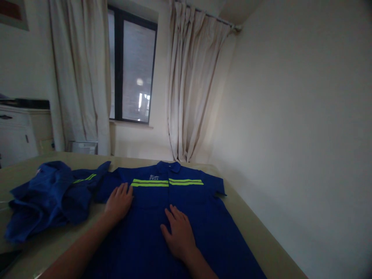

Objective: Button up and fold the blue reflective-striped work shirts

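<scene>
A blue short-sleeved work shirt [200,217] with yellow-green reflective stripes across the chest lies spread flat, front up, on a beige table [255,232], collar toward the window. My left hand [118,202] rests flat on the shirt's left chest area, fingers apart, just below the stripe. Flat on the shirt's middle, near the button line, lies my right hand [179,232] with fingers spread. Neither hand holds anything.
A crumpled pile of blue work clothes [49,197] with a reflective stripe lies on the table to the left. Beyond the table are cream curtains [192,89], a dark-framed window [132,66] and a white cabinet [17,131] at far left. A white wall runs along the right.
</scene>
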`<state>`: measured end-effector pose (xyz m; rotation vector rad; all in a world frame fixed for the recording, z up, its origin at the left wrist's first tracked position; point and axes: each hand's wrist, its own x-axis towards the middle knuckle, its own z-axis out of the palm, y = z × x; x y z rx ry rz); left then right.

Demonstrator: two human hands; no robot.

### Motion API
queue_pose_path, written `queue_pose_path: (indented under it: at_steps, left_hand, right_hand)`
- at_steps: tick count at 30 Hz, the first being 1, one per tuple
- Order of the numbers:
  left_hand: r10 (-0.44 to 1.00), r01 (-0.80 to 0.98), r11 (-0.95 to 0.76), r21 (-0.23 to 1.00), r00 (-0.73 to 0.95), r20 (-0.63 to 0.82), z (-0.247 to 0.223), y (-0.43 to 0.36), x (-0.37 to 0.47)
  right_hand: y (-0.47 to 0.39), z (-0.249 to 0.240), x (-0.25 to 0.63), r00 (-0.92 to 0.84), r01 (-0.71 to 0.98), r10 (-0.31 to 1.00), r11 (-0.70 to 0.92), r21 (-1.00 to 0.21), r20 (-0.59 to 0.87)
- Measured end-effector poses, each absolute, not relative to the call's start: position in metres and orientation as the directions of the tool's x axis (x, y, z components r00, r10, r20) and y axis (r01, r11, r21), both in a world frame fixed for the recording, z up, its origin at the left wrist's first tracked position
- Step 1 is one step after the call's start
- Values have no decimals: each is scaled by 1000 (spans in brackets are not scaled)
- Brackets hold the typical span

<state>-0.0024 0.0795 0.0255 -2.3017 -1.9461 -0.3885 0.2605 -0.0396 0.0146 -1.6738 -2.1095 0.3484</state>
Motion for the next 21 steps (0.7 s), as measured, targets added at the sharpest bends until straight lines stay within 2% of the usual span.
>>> queue_pose_path:
  at_steps: [3,7,10,13,17,19,21]
  left_hand:
    - [946,958,-268,96,243,215,30,51,39]
    - [949,936,-317,157,310,64,-1,-5,79]
    - [925,907,-376,192,356,129,-22,-23,80]
    - [905,885,-417,205,385,179,-22,-13,69]
    - [911,886,-411,215,391,129,-6,15,61]
    - [910,884,-413,218,398,114,-1,25,59]
    - [903,876,-430,219,414,116,-1,31,56]
  right_hand:
    - [-16,9,254,-170,875,967,236,-423,188]
    - [17,7,249,-146,886,964,227,-405,220]
    - [38,10,249,-126,874,959,229,-429,255]
    - [51,16,249,-38,834,922,242,-495,385]
    - [43,27,246,69,749,801,352,-562,594]
    - [25,31,243,27,699,807,406,-588,590]
    - [1,30,241,-98,693,868,410,-593,486]
